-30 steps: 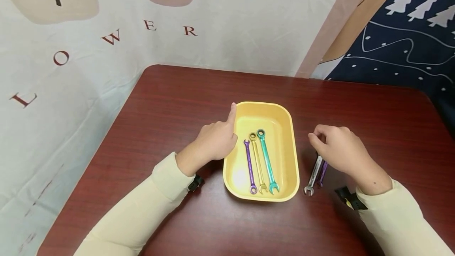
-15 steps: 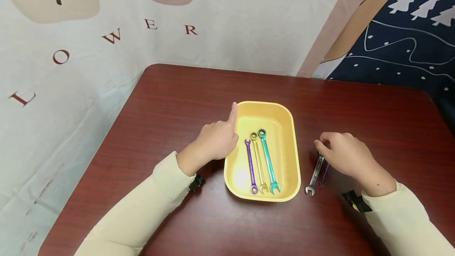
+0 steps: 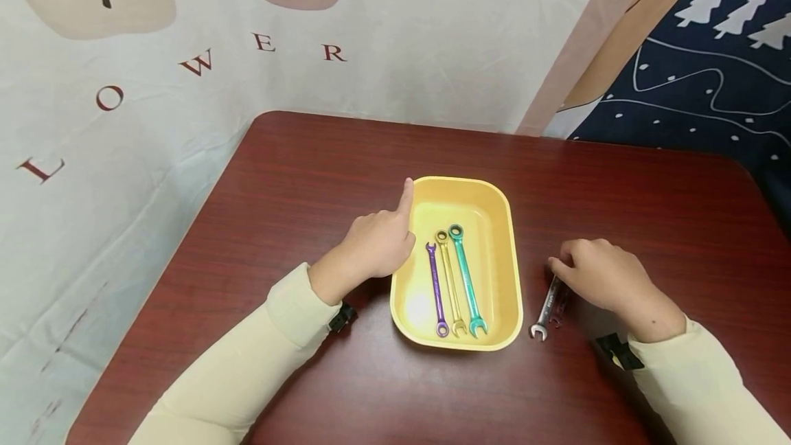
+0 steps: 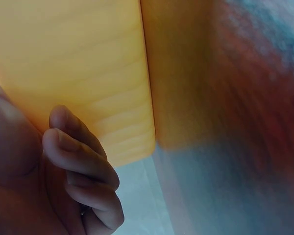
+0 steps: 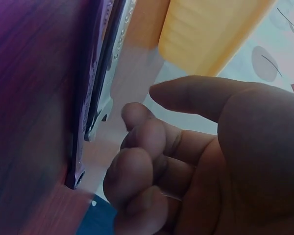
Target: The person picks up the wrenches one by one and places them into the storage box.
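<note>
Okay, head: right hand has dropped slightly nearer the person, over the silver wrench; yellow tray still holds purple wrench, gold wrench, teal wrench: nothing added. Left wrist: left hand at tray wall; can't tell if clamped. Right wrist: fingers and thumb apart; second purple wrench outside.

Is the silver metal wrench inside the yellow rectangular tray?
No, the silver metal wrench is outside, right of the yellow rectangular tray.

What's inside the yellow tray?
In the yellow tray lie a purple wrench, a gold wrench and a teal wrench. The left hand covers part of the tray's left side.
</note>
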The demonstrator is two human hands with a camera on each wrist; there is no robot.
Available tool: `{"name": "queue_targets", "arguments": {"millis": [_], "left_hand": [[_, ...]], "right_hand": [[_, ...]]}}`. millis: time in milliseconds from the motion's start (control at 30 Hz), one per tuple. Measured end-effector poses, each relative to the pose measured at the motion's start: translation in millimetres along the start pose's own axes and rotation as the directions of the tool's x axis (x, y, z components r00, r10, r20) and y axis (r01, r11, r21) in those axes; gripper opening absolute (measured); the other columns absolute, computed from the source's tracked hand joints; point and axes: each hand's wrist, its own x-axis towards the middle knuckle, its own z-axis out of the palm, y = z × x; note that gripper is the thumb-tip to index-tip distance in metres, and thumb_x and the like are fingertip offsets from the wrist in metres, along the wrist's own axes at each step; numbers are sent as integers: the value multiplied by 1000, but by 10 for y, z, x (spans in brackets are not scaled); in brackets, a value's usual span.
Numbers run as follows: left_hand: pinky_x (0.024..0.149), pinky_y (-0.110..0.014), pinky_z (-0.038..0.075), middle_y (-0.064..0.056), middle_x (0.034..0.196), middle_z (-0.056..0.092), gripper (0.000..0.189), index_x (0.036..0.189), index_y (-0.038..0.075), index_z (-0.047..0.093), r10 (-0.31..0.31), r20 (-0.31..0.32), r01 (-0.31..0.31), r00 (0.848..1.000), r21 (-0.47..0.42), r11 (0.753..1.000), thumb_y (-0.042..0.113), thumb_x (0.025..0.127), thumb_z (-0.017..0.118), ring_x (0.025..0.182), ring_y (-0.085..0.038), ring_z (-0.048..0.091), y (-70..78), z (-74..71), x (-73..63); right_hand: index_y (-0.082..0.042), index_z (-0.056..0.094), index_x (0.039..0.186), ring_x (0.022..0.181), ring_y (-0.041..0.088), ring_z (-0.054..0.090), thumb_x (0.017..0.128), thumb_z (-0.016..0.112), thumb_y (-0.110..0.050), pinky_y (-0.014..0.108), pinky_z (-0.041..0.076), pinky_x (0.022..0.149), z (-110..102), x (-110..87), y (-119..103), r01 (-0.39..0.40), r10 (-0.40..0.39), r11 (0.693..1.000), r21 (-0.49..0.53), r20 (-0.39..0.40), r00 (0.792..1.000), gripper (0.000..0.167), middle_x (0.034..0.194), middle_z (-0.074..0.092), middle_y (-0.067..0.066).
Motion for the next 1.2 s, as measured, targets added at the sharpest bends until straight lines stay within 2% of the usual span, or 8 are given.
{"name": "queue_targets", "arguments": {"millis": [700,900,1200], "left_hand": [[44,-32,34,-1,57,56,83,160,7,-11,-5,3,5,1000,2,1000,25,101,44,46,-17,49,-3,-15,-10],[44,-32,34,-1,56,56,83,160,6,-10,-3,0,3,1000,-1,1000,25,101,45,46,-17,49,3,-9,-7],[45,-32,34,-1,57,56,83,160,8,-13,-6,1,6,1000,-5,1000,25,101,44,47,-17,50,3,2,1]], "right_hand": [[-19,54,53,50,15,42,93,64,-30,31,33,48,47,14,-12,1,0,1000,-9,55,998,43,50,44,-3],[-21,47,51,50,15,40,92,65,-29,32,31,47,68,21,-17,5,-4,1000,-23,26,1000,45,49,40,-4],[-21,47,53,50,16,42,90,66,-29,33,32,46,84,47,-51,12,-12,999,-36,13,1000,43,51,43,-2]]}}
